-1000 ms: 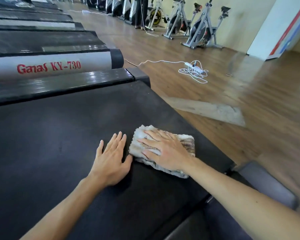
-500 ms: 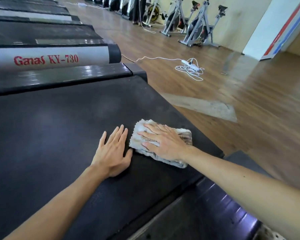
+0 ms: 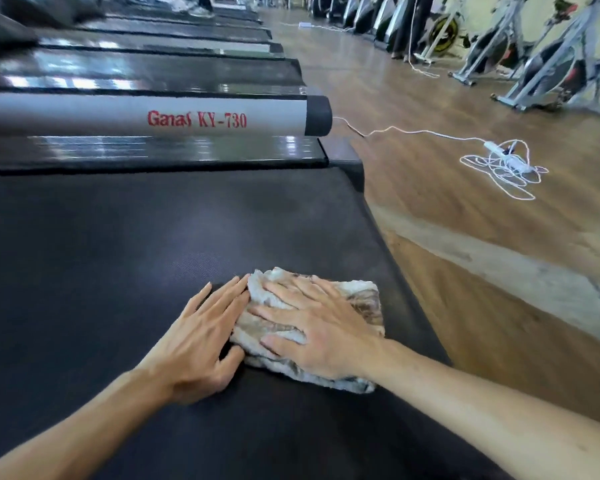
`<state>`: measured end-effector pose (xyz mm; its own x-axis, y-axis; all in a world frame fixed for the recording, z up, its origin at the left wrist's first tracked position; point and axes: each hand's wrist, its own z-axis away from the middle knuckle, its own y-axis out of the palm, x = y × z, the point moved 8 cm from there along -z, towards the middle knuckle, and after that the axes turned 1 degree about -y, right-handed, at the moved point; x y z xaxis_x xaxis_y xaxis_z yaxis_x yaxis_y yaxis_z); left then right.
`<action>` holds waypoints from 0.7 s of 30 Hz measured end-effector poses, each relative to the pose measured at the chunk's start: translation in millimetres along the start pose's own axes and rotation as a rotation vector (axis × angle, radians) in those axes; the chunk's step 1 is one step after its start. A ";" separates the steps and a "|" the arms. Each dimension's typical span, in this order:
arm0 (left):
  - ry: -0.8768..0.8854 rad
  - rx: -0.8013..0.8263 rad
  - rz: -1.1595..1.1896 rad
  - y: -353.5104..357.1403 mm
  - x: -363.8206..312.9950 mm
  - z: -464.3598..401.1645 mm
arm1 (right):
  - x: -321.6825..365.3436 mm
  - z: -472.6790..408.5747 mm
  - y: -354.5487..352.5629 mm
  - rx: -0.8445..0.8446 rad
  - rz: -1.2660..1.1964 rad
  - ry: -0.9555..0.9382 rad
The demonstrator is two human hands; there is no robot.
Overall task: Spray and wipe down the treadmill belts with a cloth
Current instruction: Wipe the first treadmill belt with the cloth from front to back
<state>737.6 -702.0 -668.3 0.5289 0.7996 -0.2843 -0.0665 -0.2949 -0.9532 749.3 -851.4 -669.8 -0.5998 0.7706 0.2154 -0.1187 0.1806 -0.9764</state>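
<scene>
This is a gym: a row of treadmills [image 3: 146, 74] lies side by side, one side rail [image 3: 142, 114] lettered "Ganas KY-730", with exercise bikes [image 3: 548, 64] along the far wall and a white extension cord [image 3: 499, 164] coiled on the wooden floor [image 3: 430, 209].

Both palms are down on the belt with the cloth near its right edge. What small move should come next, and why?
Probably slide the cloth leftward across the belt. The right hand presses it flat near the belt's right edge, the left hand rests flat beside it, and a broad stretch of belt lies to the left.
</scene>
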 end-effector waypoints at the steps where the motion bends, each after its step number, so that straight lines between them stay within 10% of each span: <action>1: -0.017 -0.005 0.003 0.3 -3.2 -0.9 | -2.5 -0.8 0.3 0.004 -0.016 -0.019; 10: -0.357 0.083 0.065 11.5 -35.5 -23.8 | -45.9 0.3 -20.0 0.039 -0.023 -0.152; 21: -0.210 -0.035 0.044 19.0 -49.8 -17.6 | -72.0 37.6 -31.5 -0.032 -0.031 -0.180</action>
<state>725.0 -756.7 -670.4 0.3379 0.8761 -0.3440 -0.0537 -0.3469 -0.9364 766.5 -935.5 -655.2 -0.7288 0.6427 0.2362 -0.1156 0.2246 -0.9676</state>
